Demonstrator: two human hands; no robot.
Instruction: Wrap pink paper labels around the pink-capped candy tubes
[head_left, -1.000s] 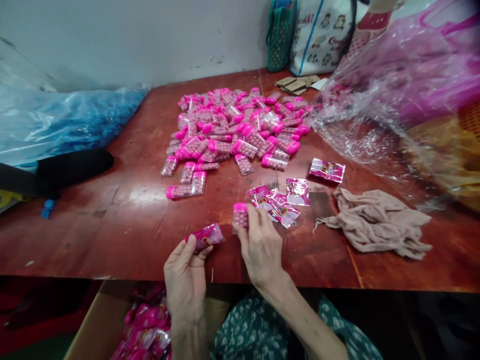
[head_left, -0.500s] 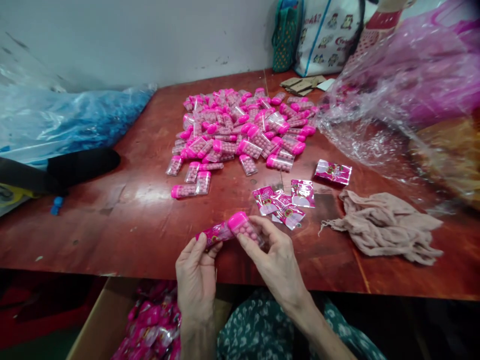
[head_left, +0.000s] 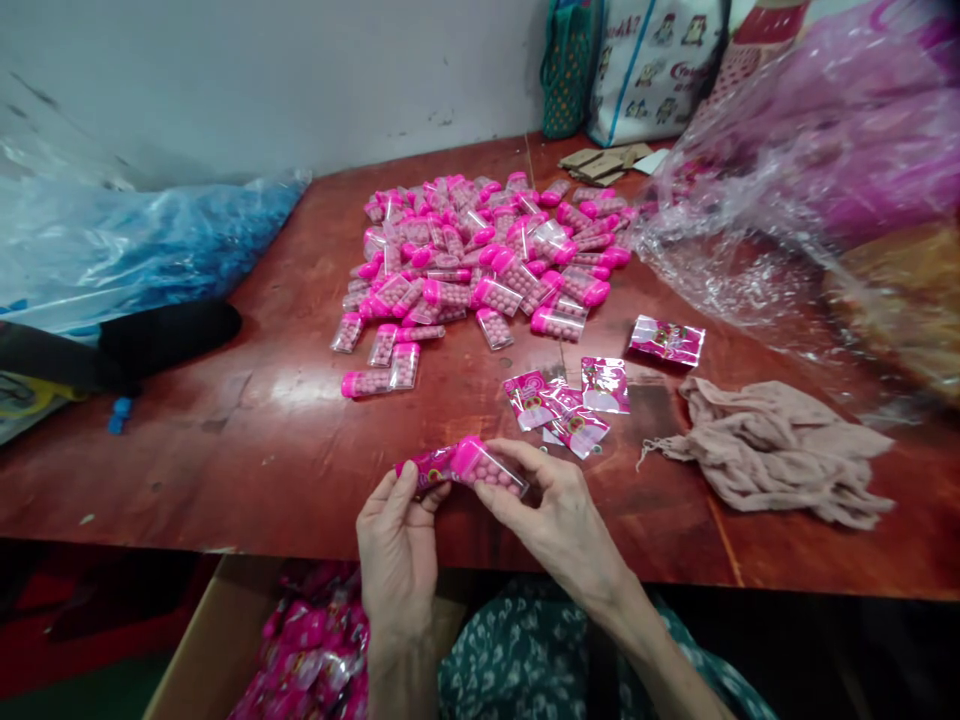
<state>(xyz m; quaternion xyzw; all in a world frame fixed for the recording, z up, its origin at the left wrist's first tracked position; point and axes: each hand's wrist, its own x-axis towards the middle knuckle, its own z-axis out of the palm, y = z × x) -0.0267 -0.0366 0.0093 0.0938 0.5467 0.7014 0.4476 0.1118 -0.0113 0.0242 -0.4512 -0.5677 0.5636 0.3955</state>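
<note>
My left hand (head_left: 401,535) pinches a pink printed wrapper (head_left: 426,470) between thumb and fingers. In my right hand (head_left: 559,525) is a clear container of pink balls (head_left: 495,472), tilted, its pink cap toward the left. The cap meets the open-looking end of the wrapper; whether it is inside is too small to tell. Several flat pink wrappers (head_left: 574,425) lie on the red-brown table (head_left: 247,450) just beyond my right hand, with a folded stack of wrappers (head_left: 666,341) farther right. A large heap of similar capped containers (head_left: 495,240) covers the table's middle.
A crumpled beige cloth (head_left: 780,450) lies at the right, below clear and pink plastic bags (head_left: 817,160). A blue-filled bag (head_left: 150,240) and a black object (head_left: 172,335) are at the left. Below the edge stands a cardboard box (head_left: 202,635) of wrapped pink items.
The container in my right hand has tipped to lie flatter, and its cap has shifted slightly left and down against the wrapper. Both hands have moved a little.
</note>
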